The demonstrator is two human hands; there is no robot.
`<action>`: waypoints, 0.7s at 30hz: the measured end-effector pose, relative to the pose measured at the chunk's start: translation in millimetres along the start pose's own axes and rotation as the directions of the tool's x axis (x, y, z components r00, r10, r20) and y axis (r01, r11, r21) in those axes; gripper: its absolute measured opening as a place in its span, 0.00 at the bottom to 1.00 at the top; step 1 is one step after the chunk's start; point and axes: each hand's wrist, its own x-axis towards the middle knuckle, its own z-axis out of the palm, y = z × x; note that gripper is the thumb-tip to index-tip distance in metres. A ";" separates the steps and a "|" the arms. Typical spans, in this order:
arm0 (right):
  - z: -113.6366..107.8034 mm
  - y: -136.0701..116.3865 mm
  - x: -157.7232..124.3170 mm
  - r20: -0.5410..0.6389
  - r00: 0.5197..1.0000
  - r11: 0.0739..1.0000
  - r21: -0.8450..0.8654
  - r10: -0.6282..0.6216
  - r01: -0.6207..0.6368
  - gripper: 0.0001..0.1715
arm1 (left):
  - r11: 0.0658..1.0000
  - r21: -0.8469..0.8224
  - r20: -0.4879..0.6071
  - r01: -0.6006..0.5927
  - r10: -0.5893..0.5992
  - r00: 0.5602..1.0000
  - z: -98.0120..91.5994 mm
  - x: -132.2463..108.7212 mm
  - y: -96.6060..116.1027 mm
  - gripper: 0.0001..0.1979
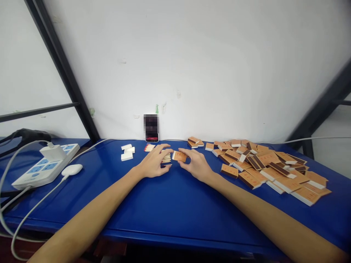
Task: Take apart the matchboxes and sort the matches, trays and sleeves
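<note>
A small orange matchbox (180,156) is pinched between the thumb and fingers of my right hand (196,165), its pale end facing left. Just left of it, my left hand (153,162) reaches over loose matches (166,157), with thumb and forefinger spread apart. Pale matchsticks show in the gap between those fingers; whether they touch them I cannot tell. More red match heads (149,147) peek out behind the left hand. Several white matchbox trays (127,156) lie further left. To the right spreads a large heap of matchboxes (263,164).
A smaller group of matchboxes (193,140) lies at the back. A phone-like device (151,128) with a blurred screen leans on the wall. A white power strip (45,166) with cables and a white charging puck (71,170) occupy the blue table's (153,208) left side.
</note>
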 end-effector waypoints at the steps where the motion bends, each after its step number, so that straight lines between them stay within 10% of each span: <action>1: 0.0 0.2 0.4 0.003 1.000 1.000 0.002 0.006 -0.006 0.25 | 1.000 0.003 0.017 0.016 -0.016 1.000 0.2 -0.7 -1.8 0.29; 21: 1.5 2.0 1.6 0.067 0.996 0.998 -0.022 0.060 -0.059 0.22 | 0.968 -0.028 0.314 0.248 -0.227 0.922 4.7 8.1 -30.6 0.39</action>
